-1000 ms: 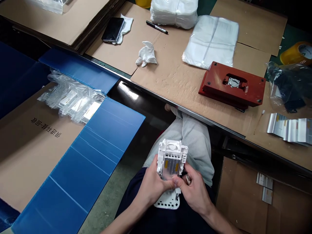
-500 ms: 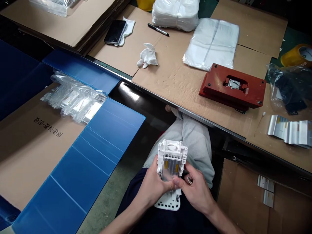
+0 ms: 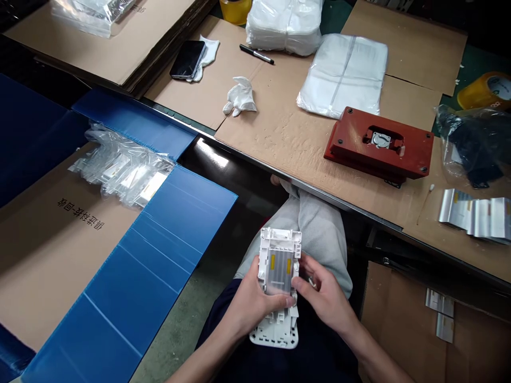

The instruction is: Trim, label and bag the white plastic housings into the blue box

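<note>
Over my lap I hold a white plastic housing (image 3: 275, 327) with square cut-outs along its lower edge. Set into its middle is a silvery metal plate (image 3: 280, 274) bearing two yellow strips. My left hand (image 3: 255, 298) grips the housing's left side, its thumb lying across the lower end of the plate. On the other side my right hand (image 3: 319, 287) holds the right edge, thumb on the front near the plate. Its other fingers curl at the side and behind, partly hidden, with a small shiny piece (image 3: 312, 282) showing among them that I cannot make out.
A red fixture (image 3: 379, 143) sits on the cardboard-covered bench, with folded metal plates (image 3: 475, 215) to its right. A blue box (image 3: 159, 250) at left holds bagged parts (image 3: 123, 170). More metal plates (image 3: 443, 314) lie on cardboard at lower right. White bags (image 3: 343, 74), a glove (image 3: 240, 97) and a phone (image 3: 187, 59) lie farther back.
The housing has tilted so its front faces me more squarely. My right thumb has moved up and right, from the plate's lower end to the housing's right edge.
</note>
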### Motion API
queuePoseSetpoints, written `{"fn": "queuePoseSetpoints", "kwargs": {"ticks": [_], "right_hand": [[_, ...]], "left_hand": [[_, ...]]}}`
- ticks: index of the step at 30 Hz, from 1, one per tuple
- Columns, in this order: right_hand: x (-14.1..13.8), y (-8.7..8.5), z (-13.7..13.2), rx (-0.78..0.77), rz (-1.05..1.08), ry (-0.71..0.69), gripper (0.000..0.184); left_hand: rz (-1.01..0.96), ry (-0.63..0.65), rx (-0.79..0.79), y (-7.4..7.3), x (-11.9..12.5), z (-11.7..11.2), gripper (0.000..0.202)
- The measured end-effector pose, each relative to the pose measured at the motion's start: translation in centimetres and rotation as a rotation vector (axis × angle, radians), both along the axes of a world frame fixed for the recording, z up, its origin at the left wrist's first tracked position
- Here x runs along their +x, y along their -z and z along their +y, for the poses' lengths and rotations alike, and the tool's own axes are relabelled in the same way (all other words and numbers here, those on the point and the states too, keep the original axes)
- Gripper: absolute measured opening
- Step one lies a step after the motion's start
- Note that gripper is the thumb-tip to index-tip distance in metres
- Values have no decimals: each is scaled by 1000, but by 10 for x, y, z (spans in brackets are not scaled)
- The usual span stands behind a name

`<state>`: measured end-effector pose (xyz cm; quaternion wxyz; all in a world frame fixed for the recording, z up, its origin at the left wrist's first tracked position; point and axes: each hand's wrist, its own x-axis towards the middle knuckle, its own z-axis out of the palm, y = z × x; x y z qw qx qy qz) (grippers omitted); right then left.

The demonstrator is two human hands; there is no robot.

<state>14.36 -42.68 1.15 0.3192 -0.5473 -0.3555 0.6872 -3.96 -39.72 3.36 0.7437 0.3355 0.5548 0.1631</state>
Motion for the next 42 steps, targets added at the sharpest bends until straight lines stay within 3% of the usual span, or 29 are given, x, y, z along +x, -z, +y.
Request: {"fn": "queuePoseSetpoints", "kwargs": {"ticks": [8,15,20,23,28,30,32,36,42], "right_hand": [[2,-13,18,-32,-1,95,43],[3,-14,19,10,49,165,42],[17,-20,33,133,-1,49,41],[48,-25,46,213,-244,44,39],[159,-18,63,279,-812,547,38],[202,-13,62,279,-955,672,38],[227,-7,59,284,-1057,715,37],[223,7,69,366,-1171,570,34],[196,29,116,462,-1352,355,36]], "left_hand": [[44,42,-44,-13,7,3,77],[112,99,30,-11,7,5,69],[0,-24,42,-7,18,30,57],[-72,-69,4,-8,30,50,60],[-19,-186,-48,-17,37,75,63],[19,-231,-71,-19,35,81,67],[41,-268,-91,-20,32,86,73],[43,-309,-131,-19,35,90,84],[-31,-306,-160,-27,44,86,87]]}}
